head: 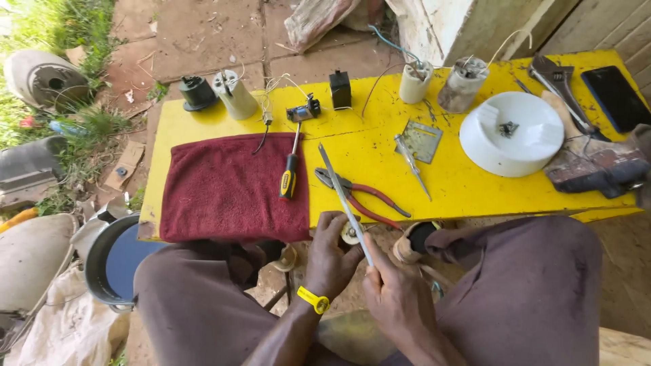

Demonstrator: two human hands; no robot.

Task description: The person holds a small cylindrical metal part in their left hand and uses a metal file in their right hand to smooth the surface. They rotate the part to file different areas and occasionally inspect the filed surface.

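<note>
We sat at the yellow bench (pixel 380 163) with our left hand (pixel 330 261) curled shut around a small cream round part (pixel 351 233), held just below the bench edge above our knees. Only a sliver of it showed past the fingers, so we could not tell its full shape. It looked light, hard and smooth, probably plastic or ceramic, the sort of thing that slips or chips if squeezed at one point; we judged that cupping it all round, thumb across the top, was the safest hold.

Our right hand (pixel 400 298), just beside the left, was closed on the near end of a long thin metal blade (pixel 344 203). The blade ran up and away from that grip, crossing the cream part and reaching out over the bench. It seemed stiff but springy, with narrow edges, best pinched low on its flat faces.

Left of the grip lay a maroon towel (pixel 230 186) with a yellow-handled screwdriver (pixel 290 169) at its edge. Just above the grip lay red-handled pliers (pixel 363 196). Further right we had a small screwdriver (pixel 412 165), a white round housing (pixel 512 135) and an adjustable wrench (pixel 559 85).
</note>
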